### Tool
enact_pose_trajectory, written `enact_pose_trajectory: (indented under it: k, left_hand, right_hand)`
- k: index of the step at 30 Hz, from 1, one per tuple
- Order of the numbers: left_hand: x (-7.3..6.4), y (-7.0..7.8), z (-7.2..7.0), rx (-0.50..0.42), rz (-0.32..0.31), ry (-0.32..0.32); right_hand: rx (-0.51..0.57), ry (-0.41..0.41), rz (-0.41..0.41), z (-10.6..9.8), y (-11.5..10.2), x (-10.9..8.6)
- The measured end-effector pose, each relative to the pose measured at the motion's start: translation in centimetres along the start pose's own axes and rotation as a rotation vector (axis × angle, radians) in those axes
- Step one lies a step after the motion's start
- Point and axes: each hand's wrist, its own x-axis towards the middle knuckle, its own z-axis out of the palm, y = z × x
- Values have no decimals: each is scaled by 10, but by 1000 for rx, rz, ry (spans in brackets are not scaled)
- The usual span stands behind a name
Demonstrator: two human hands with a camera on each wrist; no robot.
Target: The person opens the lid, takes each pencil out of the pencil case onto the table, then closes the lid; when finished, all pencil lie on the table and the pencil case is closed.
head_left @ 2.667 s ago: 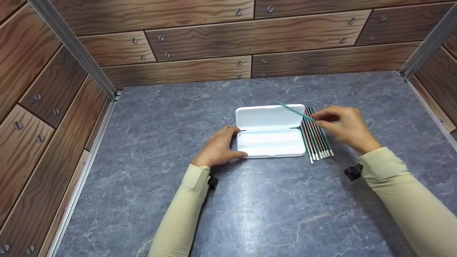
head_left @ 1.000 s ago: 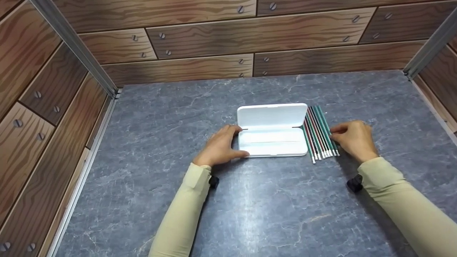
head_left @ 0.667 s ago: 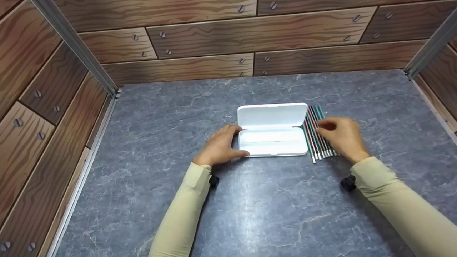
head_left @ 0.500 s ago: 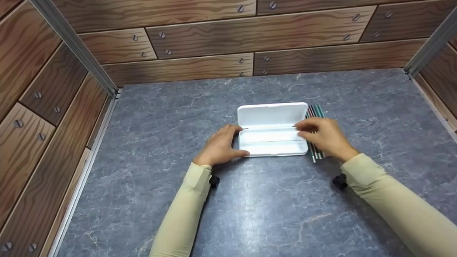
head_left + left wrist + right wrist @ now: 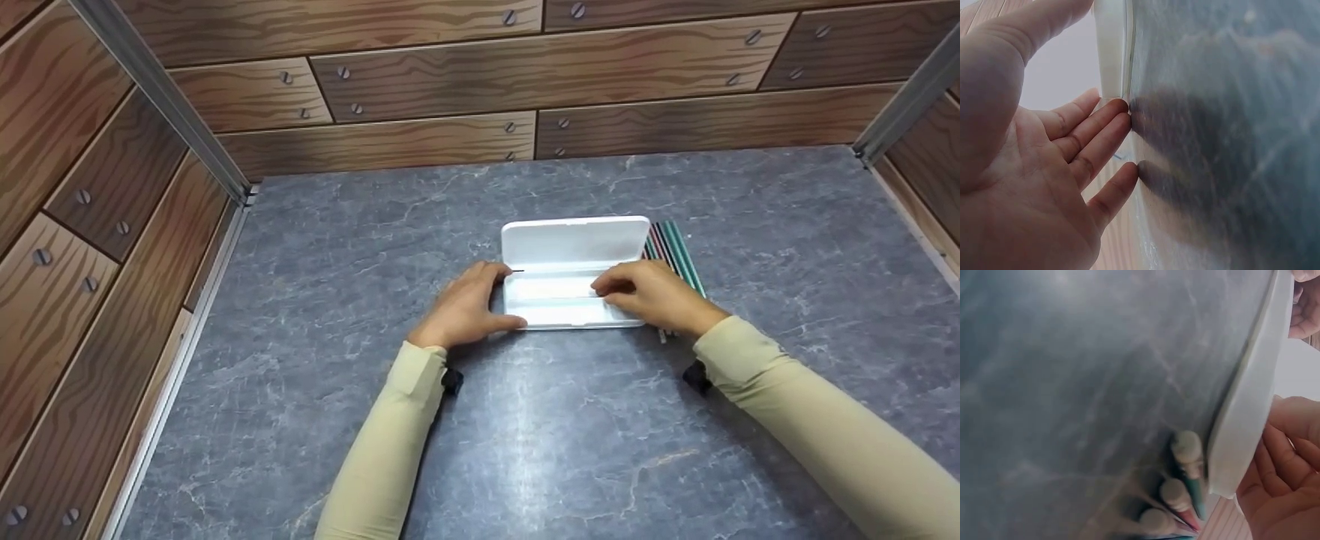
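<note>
A white pencil case [image 5: 562, 325] lies with its lid [image 5: 574, 241] raised at the back. My left hand [image 5: 466, 306] spans its left end, thumb at the front corner and forefinger by the hinge. In the left wrist view, nearly straight fingers [image 5: 1100, 140] touch the case's end. My right hand [image 5: 651, 295] reaches over the right end, loosely bent fingertips inside the tray near its divider; nothing shows between them. A row of pencils [image 5: 681, 255], green, red and dark, lies just right of the case, partly behind that hand. Pencil eraser ends [image 5: 1188, 447] appear in the right wrist view.
The grey marbled tabletop [image 5: 360, 247] surrounds the case. Wood-patterned panels [image 5: 420, 82] stand at the back and both sides, with metal corner posts [image 5: 161, 86] between them.
Earlier my right hand held a green pencil above the case; that hand then was at the row's right side. It has since moved left into the tray without a visible pencil. My left hand stays put.
</note>
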Motion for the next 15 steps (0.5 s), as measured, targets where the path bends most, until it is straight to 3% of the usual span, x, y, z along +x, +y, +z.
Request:
enact_pose_trajectory:
  k: [15]
  left_hand:
    - [1,1,-1,7,0,-7]
  right_hand:
    - [-42,-35,-39,-4,-2,6]
